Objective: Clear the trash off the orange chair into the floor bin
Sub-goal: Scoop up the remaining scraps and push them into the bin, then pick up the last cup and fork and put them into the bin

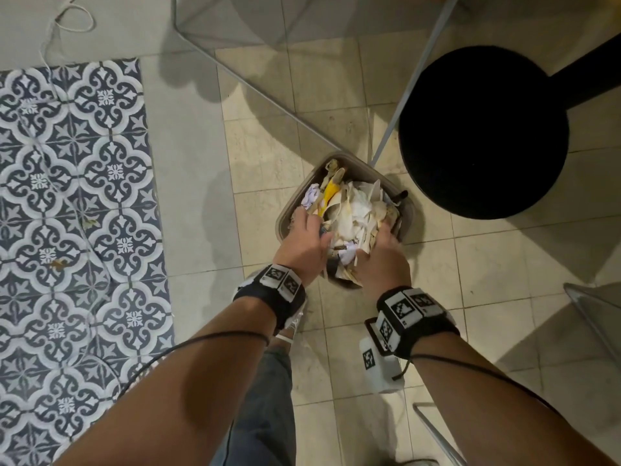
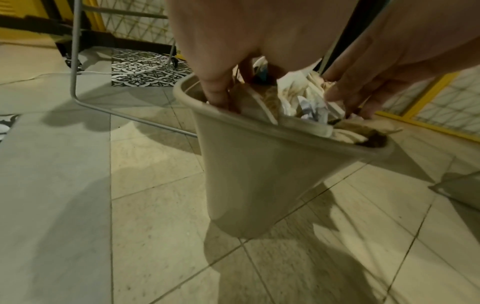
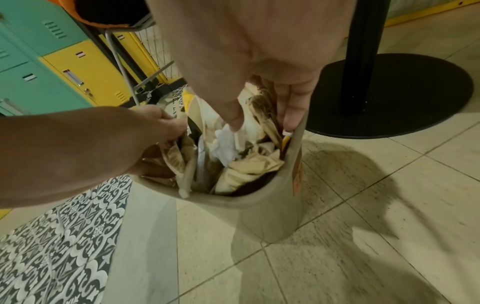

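Beige plastic floor bin (image 1: 281,219) standing upright on cream floor tiles (image 1: 262,156), at centre of the head view, packed to the rim with crumpled white and tan paper trash (image 1: 356,210); yellow scrap (image 1: 327,193) lodged toward 11 o'clock in the load. Both hands inside the bin mouth, pressing on the trash. Left hand (image 1: 302,242) at 8 o'clock of the bin, fingers (image 2: 215,96) extended down along the inner wall, thumb against paper; nothing seen gripped. Right hand (image 1: 383,255) at 5 o'clock, fingers (image 3: 292,115) straight, tips between trash and inner wall; nothing gripped. Black wrist bands with printed markers (image 1: 406,309) on both forearms. Round black pedestal base (image 1: 484,136) at 2 o'clock of the bin, near but apart. Grey metal chair leg (image 1: 400,112) running down to the bin's 1 o'clock. Blue-and-white patterned floor tiles (image 1: 77,196) at 9 o'clock, well apart. Orange chair seat edge (image 3: 103,22) visible at 11 o'clock in the right wrist view, beside teal and yellow lockers (image 3: 52,67).
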`<move>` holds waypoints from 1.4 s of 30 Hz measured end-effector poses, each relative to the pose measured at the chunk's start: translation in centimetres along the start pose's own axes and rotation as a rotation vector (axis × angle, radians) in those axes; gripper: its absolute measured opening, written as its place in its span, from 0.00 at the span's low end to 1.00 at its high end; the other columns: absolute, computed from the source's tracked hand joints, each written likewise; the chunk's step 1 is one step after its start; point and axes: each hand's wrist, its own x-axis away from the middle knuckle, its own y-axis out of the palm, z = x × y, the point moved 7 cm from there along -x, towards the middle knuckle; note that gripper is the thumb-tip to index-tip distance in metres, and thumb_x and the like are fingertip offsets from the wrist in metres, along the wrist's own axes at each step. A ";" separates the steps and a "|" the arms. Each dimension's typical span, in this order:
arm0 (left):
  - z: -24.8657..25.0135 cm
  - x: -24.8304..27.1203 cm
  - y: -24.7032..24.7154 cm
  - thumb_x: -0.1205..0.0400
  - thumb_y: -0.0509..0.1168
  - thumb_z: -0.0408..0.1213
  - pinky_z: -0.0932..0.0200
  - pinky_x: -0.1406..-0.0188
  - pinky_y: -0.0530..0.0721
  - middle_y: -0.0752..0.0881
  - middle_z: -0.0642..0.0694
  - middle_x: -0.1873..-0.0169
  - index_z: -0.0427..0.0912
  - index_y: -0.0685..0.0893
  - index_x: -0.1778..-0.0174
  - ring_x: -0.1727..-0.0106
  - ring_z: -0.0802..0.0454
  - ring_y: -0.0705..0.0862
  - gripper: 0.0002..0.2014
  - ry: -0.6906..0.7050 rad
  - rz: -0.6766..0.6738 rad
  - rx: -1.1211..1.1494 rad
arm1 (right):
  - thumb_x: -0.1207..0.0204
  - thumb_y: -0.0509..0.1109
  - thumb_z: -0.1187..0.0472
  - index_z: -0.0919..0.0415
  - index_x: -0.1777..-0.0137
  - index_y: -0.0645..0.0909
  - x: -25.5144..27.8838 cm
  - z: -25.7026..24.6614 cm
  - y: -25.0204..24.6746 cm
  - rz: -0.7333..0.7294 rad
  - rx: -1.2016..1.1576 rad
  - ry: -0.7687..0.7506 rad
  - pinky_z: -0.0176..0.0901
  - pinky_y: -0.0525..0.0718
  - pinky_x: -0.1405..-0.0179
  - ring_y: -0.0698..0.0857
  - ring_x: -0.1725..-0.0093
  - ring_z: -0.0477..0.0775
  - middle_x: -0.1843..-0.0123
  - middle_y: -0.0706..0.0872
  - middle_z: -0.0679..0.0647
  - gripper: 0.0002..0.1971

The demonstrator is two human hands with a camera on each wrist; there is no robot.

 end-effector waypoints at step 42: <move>57.8 29.0 33.0 0.16 0.61 0.39 0.61 0.52 0.75 0.85 0.48 0.49 0.44 0.84 0.44 0.50 0.52 0.82 0.10 0.780 -0.365 -0.109 | 0.30 0.61 0.52 0.58 0.45 0.86 34.7 61.5 -36.7 1.110 -0.356 0.371 0.51 0.75 0.42 0.80 0.43 0.65 0.44 0.84 0.64 0.19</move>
